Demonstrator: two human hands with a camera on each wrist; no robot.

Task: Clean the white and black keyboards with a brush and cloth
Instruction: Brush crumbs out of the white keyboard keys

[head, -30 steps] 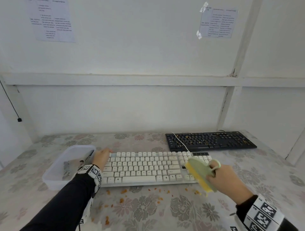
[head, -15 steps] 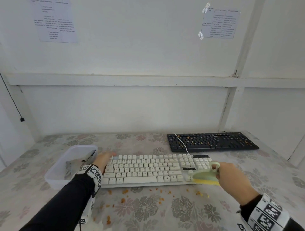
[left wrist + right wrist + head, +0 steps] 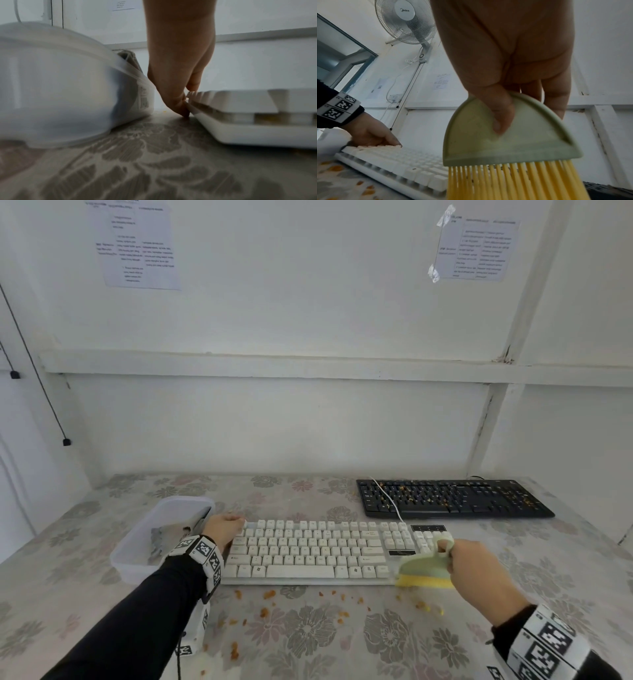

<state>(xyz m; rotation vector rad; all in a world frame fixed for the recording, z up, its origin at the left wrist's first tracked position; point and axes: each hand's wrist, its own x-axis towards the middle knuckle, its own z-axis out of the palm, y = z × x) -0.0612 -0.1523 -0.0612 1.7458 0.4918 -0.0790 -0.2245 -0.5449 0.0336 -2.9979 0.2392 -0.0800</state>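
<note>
My right hand (image 3: pixel 479 568) is curled round the brush (image 3: pixel 424 571), its bristles at the right end of the white keyboard (image 3: pixel 308 553), whose length runs leftward along the desk's (image 3: pixel 342 638) front edge. My left hand (image 3: pixel 224 530) pinches its far-left corner; the crumb-strewn black keyboard (image 3: pixel 452 498) lies beyond, toward the back-right corner.

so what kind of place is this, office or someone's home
Hard to say; probably a plain workroom set up for recording. A table with a floral cover stands against bare white walls, printed sheets are taped up, and a wall fan is mounted overhead.
</note>
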